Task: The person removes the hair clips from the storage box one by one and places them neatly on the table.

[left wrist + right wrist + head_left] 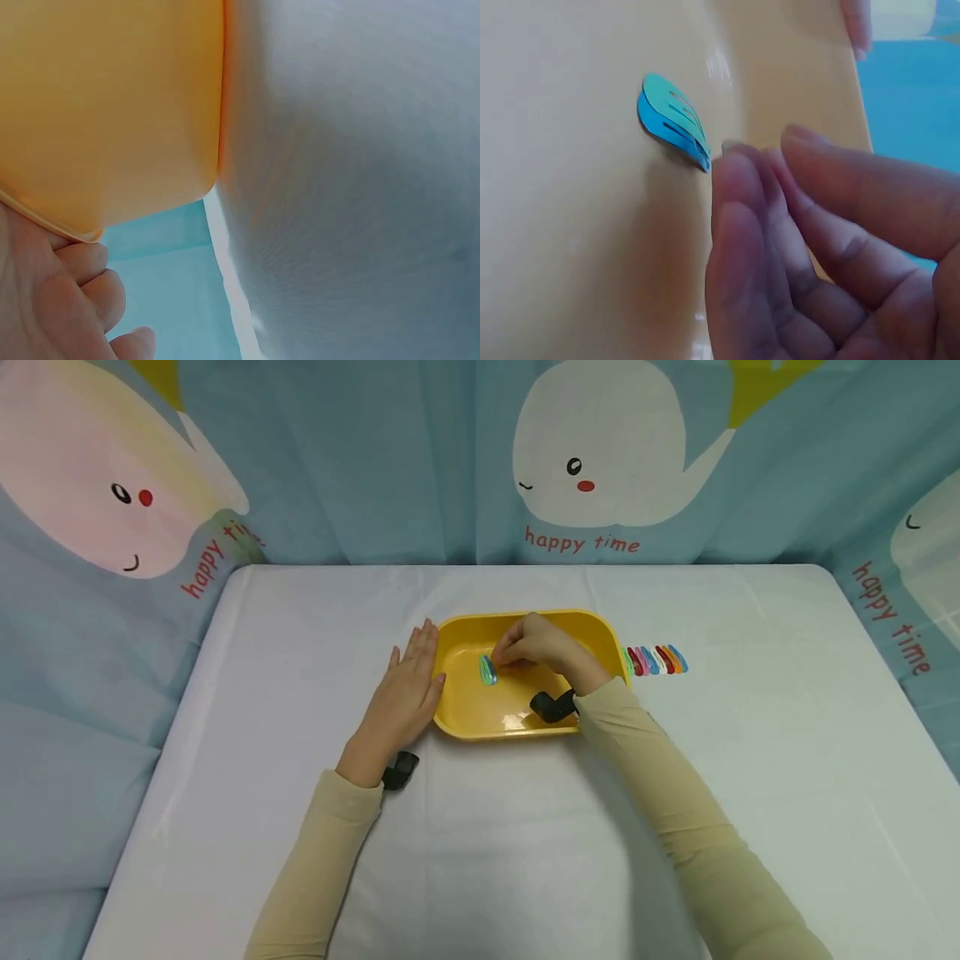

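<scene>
A yellow tray (465,718) stands on the white table. Along its left rim lies my left hand (402,697), fingers straight; in the left wrist view, the fingers (90,289) show beside the tray's rim and outer wall. My right hand (542,646) reaches over the tray with its fingers bent. Its fingertips come close to two snap hair clips on the tray floor, a green clip (667,97) lying over a blue clip (651,124). The right thumb (855,176) stands apart from the fingers, and nothing shows between them.
Right of the tray, a row of several colourful hair clips (660,660) lies on the table (765,760), the nearest partly behind the tray's rim. Each wrist wears a black camera (552,706). A blue curtain (420,468) with whale prints hangs behind the table.
</scene>
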Motion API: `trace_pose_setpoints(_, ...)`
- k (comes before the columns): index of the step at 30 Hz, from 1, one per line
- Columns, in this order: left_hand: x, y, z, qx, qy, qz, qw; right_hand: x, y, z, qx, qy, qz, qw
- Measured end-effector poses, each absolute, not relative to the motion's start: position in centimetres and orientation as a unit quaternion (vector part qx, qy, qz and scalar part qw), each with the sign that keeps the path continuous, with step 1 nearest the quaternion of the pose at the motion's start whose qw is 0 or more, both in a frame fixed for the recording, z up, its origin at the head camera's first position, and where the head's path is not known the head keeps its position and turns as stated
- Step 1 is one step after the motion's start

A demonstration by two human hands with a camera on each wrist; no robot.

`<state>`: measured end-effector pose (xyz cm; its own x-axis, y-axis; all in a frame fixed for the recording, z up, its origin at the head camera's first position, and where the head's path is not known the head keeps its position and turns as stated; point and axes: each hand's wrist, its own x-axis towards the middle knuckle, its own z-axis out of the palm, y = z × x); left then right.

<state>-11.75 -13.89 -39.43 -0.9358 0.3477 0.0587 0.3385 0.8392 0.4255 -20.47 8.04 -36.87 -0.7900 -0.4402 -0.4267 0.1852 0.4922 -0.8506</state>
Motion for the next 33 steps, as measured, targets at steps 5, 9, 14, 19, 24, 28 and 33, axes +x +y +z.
trace_pose_setpoints(5, -11.8, -13.8, -39.5, 0.179, 0.960, 0.217, 0.010, -20.5, 8.0, -37.4, -0.078, 0.816, -0.485, 0.306)
trace_pose_setpoints(9, -11.8, -13.8, -39.4, 0.180, 0.959, 0.220, 0.008, -20.7, 7.8, -37.8, -0.068, 0.823, -0.474, 0.305)
trace_pose_setpoints(14, -11.8, -13.8, -39.5, 0.184, 0.958, 0.219, 0.003, -20.7, 7.6, -38.4, -0.056, 0.830, -0.470, 0.296)
trace_pose_setpoints(19, -11.8, -13.8, -39.5, 0.185, 0.958, 0.218, 0.007, -20.5, 7.4, -38.5, -0.046, 0.833, -0.468, 0.292)
trace_pose_setpoints(24, -11.8, -13.8, -39.4, 0.180, 0.959, 0.217, 0.009, -20.5, 7.1, -38.6, -0.049, 0.835, -0.462, 0.293)
trace_pose_setpoints(28, -11.8, -13.7, -39.5, 0.179, 0.960, 0.216, 0.008, -20.5, 6.9, -38.5, -0.056, 0.852, -0.433, 0.288)
trace_pose_setpoints(33, -11.8, -13.7, -39.5, 0.179, 0.960, 0.217, 0.008, -20.6, 6.7, -38.4, -0.061, 0.865, -0.411, 0.283)
